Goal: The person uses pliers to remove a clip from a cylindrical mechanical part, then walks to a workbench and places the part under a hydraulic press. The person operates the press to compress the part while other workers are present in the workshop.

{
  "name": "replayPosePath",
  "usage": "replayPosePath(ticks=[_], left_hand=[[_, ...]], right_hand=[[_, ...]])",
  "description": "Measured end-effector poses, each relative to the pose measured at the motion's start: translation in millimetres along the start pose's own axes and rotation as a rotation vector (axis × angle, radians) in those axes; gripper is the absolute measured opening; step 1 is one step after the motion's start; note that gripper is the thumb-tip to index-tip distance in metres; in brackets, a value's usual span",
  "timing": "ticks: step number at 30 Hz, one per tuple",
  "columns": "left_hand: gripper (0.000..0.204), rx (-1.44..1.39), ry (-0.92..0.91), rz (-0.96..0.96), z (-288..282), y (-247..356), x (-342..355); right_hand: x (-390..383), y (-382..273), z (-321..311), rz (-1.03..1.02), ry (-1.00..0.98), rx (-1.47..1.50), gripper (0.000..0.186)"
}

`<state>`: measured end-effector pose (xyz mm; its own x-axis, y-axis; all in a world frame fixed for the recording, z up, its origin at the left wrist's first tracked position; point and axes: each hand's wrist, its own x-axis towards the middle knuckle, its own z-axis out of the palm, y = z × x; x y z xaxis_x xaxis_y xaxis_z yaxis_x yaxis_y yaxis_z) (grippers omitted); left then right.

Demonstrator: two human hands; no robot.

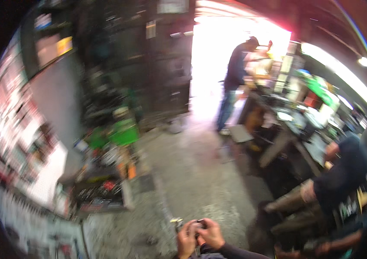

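Note:
Close together at the lower middle of the head view are my left hand (186, 240) and my right hand (211, 234). Fingers of both hands are curled around a small dark object (200, 222) between them. Blur and the fingers hide most of it, so its kind does not show. A small yellowish, metallic-looking piece (176, 221) pokes out beside my left fingertips; I cannot tell whether it joins the dark object. Beneath my hands is the concrete floor (183, 181).
At left stands a low box (127, 196) of dark parts, with green items (124, 133) behind it. A cluttered workbench (280, 144) runs along the right. One person (234, 73) stands by the bright doorway; another person (341, 172) sits at the bench on the near right.

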<state>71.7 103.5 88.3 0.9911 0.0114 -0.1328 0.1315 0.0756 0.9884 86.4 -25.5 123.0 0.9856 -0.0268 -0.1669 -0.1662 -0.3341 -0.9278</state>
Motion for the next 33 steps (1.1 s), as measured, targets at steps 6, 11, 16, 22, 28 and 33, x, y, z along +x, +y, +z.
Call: replayPosePath(ticks=[6,11,16,22,28,33], left_hand=[[0.047,0.144,0.287,0.28,44,5,5],[0.041,0.205,0.686,0.498,19,-55,70],[0.035,0.566,0.56,0.132,-42,-2,60],[0.046,1.148,0.749,0.184,-169,-78,20],[0.07,1.064,0.72,-0.103,-180,-156,-8],[0.091,0.957,0.648,-0.179,-154,-201,5]], right_hand=[[44,59,50,0.047,0.098,0.54,0.035],[21,87,87,-0.45,0.19,0.279,0.041],[-21,10,3,0.219,-0.509,0.514,0.05],[-5,131,-61,0.419,-0.113,0.417,0.039],[-23,140,-122,0.571,0.132,0.488,0.034],[-24,150,-148,0.427,0.003,0.156,0.033]])
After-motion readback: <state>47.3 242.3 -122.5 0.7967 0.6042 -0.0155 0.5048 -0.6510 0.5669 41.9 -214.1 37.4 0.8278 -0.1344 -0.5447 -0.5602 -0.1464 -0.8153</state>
